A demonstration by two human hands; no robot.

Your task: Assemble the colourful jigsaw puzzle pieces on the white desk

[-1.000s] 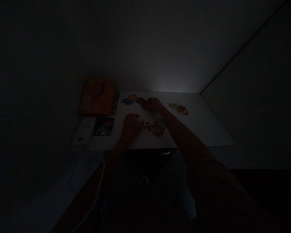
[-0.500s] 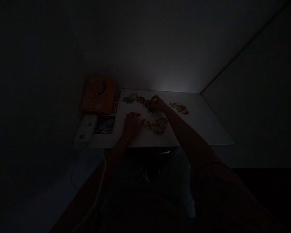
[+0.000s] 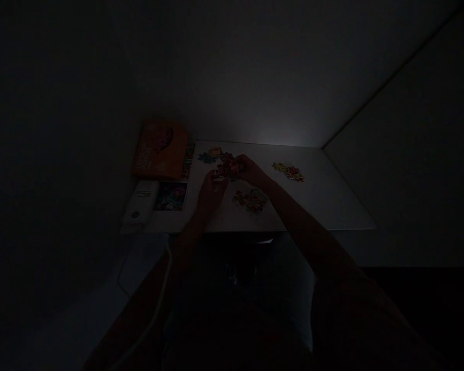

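Observation:
The scene is very dark. My right hand (image 3: 250, 171) is closed around reddish puzzle pieces (image 3: 236, 167) above the upper middle of the white table. Close on its left, my left hand (image 3: 212, 189) is curled with a pale-edged puzzle piece (image 3: 218, 178) at its fingertips. Red pieces lie around and partly behind the fingers, so exactly what each hand grips is hard to make out. Beyond the left hand spreads a pile of green and yellowish puzzle pieces (image 3: 209, 155). Nearer me lies another mixed pile of puzzle pieces (image 3: 251, 200).
A yellow and red puzzle pile (image 3: 288, 171) sits on the right of the white table (image 3: 325, 201). At the left stand an orange box (image 3: 160, 150), a picture card (image 3: 170, 197) and a white device (image 3: 140, 202) with a cable. Walls border the back and right.
My left hand has moved up and forward from the tabletop to meet my right hand, and now has a pale-edged piece at its fingers. The right hand has gathered reddish pieces.

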